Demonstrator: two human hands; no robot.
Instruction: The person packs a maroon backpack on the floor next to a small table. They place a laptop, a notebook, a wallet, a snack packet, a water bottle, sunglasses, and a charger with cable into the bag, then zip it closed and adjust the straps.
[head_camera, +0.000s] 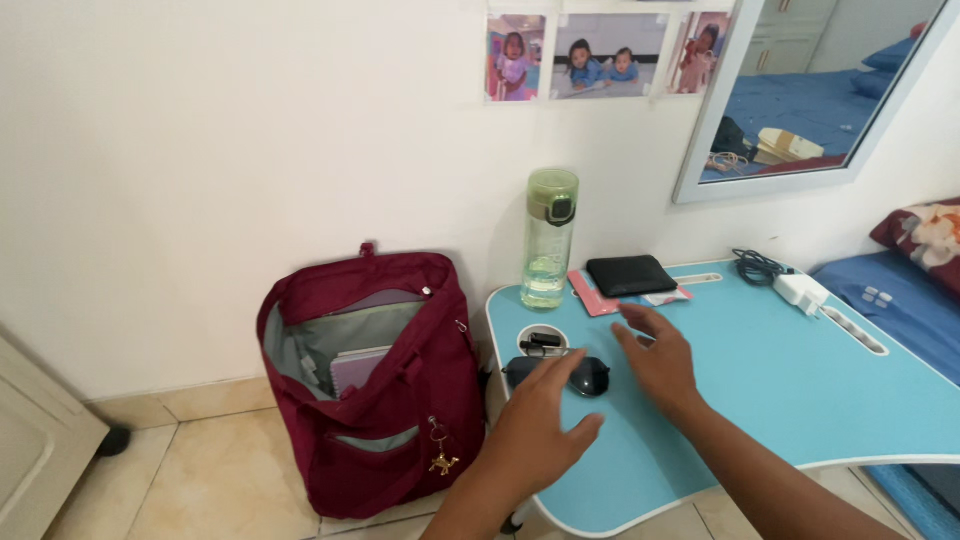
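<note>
**Both hands over the sunglasses on the blue worktop**

A pair of dark sunglasses (560, 375) lies near the left edge of the light blue worktop (800, 380), and everything here is placed from it. The left hand (545, 420) reaches in from just below the sunglasses, fingers spread and open, its fingertips over the left lens; it grips nothing, and whether it touches the lens cannot be told. The right hand (655, 360) hovers just to the right of the sunglasses, palm down, fingers loosely spread, holding nothing.

Just behind the sunglasses a round cup hollow (542, 342) in the worktop holds a small black item. Further behind, by the wall, stands a green see-through bottle (549, 240), upright with its lid on. Behind and to the right of the sunglasses a black pouch (631, 275) lies on a pink booklet (592, 296). Well to the right, at the far edge, sit a white charger (800, 292) and a coiled dark cable (756, 266).

Left of the sunglasses, on the tiled floor (210, 470), a dark red backpack (400, 420) stands open against the wall, with notebooks showing inside
</note>
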